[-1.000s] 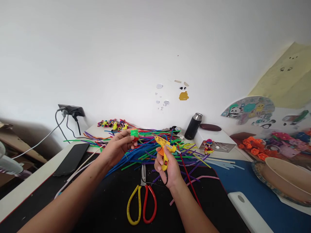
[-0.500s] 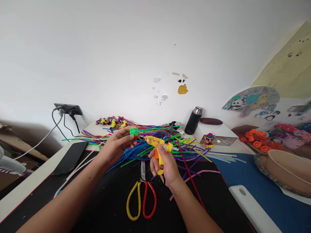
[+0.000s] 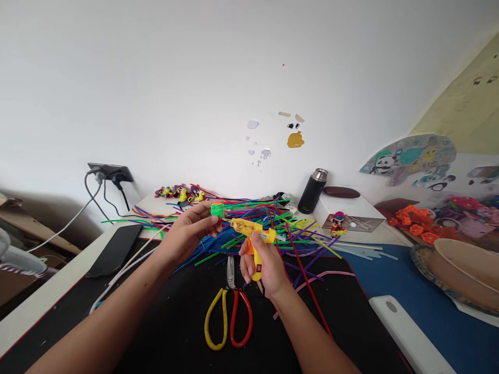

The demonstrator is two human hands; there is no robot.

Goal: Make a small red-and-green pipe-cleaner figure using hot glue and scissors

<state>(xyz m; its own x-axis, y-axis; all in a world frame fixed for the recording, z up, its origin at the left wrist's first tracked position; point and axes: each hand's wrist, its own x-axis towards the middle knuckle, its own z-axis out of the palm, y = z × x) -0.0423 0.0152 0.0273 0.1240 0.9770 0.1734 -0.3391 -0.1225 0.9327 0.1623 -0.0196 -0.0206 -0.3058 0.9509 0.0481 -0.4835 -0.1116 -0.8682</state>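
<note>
Between the fingers of my left hand (image 3: 189, 231) is a small green block-like piece (image 3: 217, 210) with some red at its lower side. My right hand (image 3: 268, 265) wraps round the handle of a yellow glue gun (image 3: 249, 228), a finger by its orange trigger. The gun's nozzle points left and is very close to the piece; whether they touch I cannot tell. Below the hands, scissors (image 3: 230, 311) with one yellow and one red handle lie on the black mat. Many coloured pipe cleaners (image 3: 210, 249) are heaped behind the hands.
A black phone (image 3: 115, 251) lies at the left, near a wall socket with plugs (image 3: 111, 172). Small figures (image 3: 181, 193) stand at the back. A black flask (image 3: 313, 192) leans beside a white box (image 3: 351, 208). Bowls (image 3: 463, 270) and a white device (image 3: 409, 332) are on the right.
The view has shifted slightly. The green piece has turned a little in my left fingers, showing some orange at its top, and the glue gun's nozzle sits slightly nearer to it.
</note>
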